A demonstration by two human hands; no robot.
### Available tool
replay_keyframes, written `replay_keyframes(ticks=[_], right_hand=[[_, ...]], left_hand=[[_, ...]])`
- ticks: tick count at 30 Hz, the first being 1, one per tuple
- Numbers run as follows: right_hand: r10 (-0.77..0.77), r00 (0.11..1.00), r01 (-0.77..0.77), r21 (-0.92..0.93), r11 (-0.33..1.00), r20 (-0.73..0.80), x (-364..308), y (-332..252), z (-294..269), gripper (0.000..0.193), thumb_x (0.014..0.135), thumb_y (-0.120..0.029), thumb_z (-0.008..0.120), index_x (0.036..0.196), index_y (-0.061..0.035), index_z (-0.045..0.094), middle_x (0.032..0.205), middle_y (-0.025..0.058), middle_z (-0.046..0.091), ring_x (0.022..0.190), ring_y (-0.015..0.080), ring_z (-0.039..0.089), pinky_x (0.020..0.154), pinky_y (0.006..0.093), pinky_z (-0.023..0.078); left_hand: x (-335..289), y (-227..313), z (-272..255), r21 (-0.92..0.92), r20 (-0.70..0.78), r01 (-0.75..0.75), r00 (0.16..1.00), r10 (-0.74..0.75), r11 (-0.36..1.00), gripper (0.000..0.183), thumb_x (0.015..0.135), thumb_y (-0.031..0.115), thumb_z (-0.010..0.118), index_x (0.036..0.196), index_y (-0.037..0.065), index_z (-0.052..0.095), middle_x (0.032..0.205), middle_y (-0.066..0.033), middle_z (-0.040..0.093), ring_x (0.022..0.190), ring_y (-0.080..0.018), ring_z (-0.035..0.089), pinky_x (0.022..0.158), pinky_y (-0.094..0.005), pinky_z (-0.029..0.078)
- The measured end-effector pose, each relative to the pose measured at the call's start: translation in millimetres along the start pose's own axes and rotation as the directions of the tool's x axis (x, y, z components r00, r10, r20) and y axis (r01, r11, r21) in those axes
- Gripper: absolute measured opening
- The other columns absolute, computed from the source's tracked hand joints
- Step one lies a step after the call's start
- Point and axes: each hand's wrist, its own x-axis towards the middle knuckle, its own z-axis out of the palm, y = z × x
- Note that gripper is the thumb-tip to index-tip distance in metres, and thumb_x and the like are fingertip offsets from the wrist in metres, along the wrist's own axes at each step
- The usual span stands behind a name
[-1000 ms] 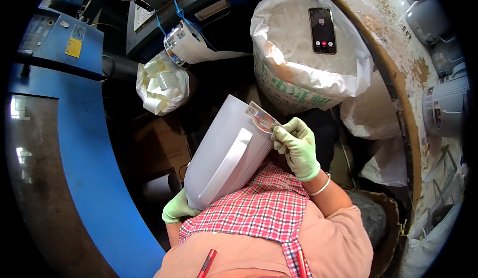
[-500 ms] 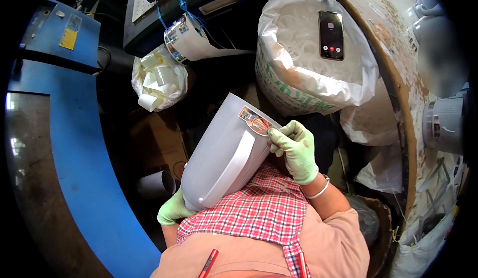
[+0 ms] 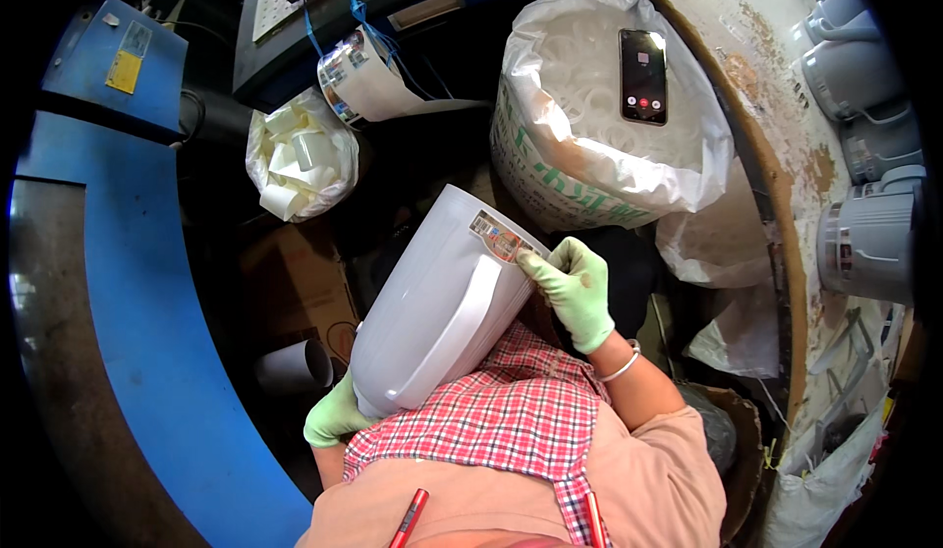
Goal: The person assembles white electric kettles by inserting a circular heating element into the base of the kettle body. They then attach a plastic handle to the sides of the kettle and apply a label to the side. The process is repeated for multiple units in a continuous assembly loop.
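A pale grey plastic jug body (image 3: 413,302) with a long side handle (image 3: 457,327) lies tilted across my lap, its wider end toward the upper right. My left hand (image 3: 337,414), in a light green glove, holds it at the lower end; part of the fingers is hidden behind it. Near the upper rim, a printed sticker label (image 3: 498,238) lies along the jug's surface. My right hand (image 3: 578,291), gloved alike, pinches that label's right end between thumb and fingers.
A large white sack (image 3: 599,170) of clear plastic rings stands ahead, a phone (image 3: 643,77) on top. Left of it are a label roll (image 3: 359,77) and a bag of white scraps (image 3: 303,155). Grey jugs (image 3: 869,239) line the right bench; a blue machine (image 3: 147,283) stands left.
The right end of the label has come nearer the jug's surface, and my right hand has shifted slightly left and down with it. My left hand keeps its hold on the jug.
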Motion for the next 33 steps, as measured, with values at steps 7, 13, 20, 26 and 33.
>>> replay_keyframes(ticks=[7, 13, 20, 26, 33], right_hand=[[-0.333, 0.931, 0.359, -0.219, 0.907, 0.147, 20.0, -29.0, -30.0, 0.045, 0.079, -0.022, 0.087, 0.107, 0.0029, 0.063, 0.092, 0.0075, 0.068, 0.072, 0.0108, 0.062, 0.072, 0.0274, 0.055], [0.115, 0.947, 0.016, -0.4, 0.916, 0.3, 78.3, -62.4, 17.8, 0.05, 0.097, -0.043, 0.061, 0.084, 0.004, 0.072, 0.071, 0.0127, 0.069, 0.064, 0.0176, 0.066, 0.064, 0.0337, 0.053], [0.537, 0.506, -0.541, -0.237, 0.807, 0.675, 58.8, 16.8, -54.2, 0.045, 0.093, -0.04, 0.07, 0.119, -0.0045, 0.066, 0.094, 0.0077, 0.072, 0.066, 0.0176, 0.069, 0.048, 0.0314, 0.057], [0.153, 0.904, -0.335, 0.44, 0.833, 0.399, 51.6, 38.3, -69.1, 0.039, 0.092, -0.031, 0.069, 0.12, -0.0052, 0.063, 0.096, 0.0066, 0.07, 0.076, 0.018, 0.069, 0.057, 0.0282, 0.057], [-0.532, 0.838, 0.523, 0.099, 0.846, 0.119, 91.8, -84.2, -99.9, 0.028, 0.094, -0.027, 0.066, 0.114, -0.0082, 0.063, 0.099, 0.0057, 0.067, 0.082, 0.0174, 0.064, 0.065, 0.03, 0.056]], left_hand=[[1.4, 5.7, 2.4, 0.106, -0.043, -0.025, 0.999, 0.03, 0.994, 0.145, 0.05, 0.019, 0.103, 0.162, 0.011, 0.011, 0.159, -0.0104, 0.037, 0.144, -0.0215, 0.036, 0.118, -0.0406, 0.03], [-0.9, 10.7, 12.8, 0.076, -0.055, -0.072, 0.996, 0.076, 0.995, 0.137, 0.052, 0.014, 0.1, 0.161, 0.008, 0.016, 0.157, -0.0109, 0.039, 0.144, -0.0221, 0.035, 0.119, -0.0399, 0.029], [2.5, 31.1, -2.9, 0.272, -0.195, -0.26, 0.928, 0.318, 0.926, 0.122, 0.052, 0.019, 0.094, 0.156, 0.001, 0.032, 0.153, -0.0114, 0.044, 0.143, -0.0233, 0.038, 0.119, -0.0383, 0.029], [65.1, 156.7, -50.2, -0.035, -0.33, -0.925, 0.369, 0.869, 0.379, 0.117, 0.06, 0.023, 0.091, 0.157, 0.0, 0.029, 0.143, -0.0145, 0.051, 0.128, -0.0245, 0.053, 0.112, -0.0384, 0.038], [190.8, 418.8, -138.3, 0.739, -0.454, -0.635, -0.219, 0.864, 0.227, 0.108, 0.079, 0.05, 0.081, 0.155, -0.002, 0.025, 0.147, -0.0203, 0.044, 0.135, -0.0307, 0.046, 0.109, -0.0397, 0.042]])
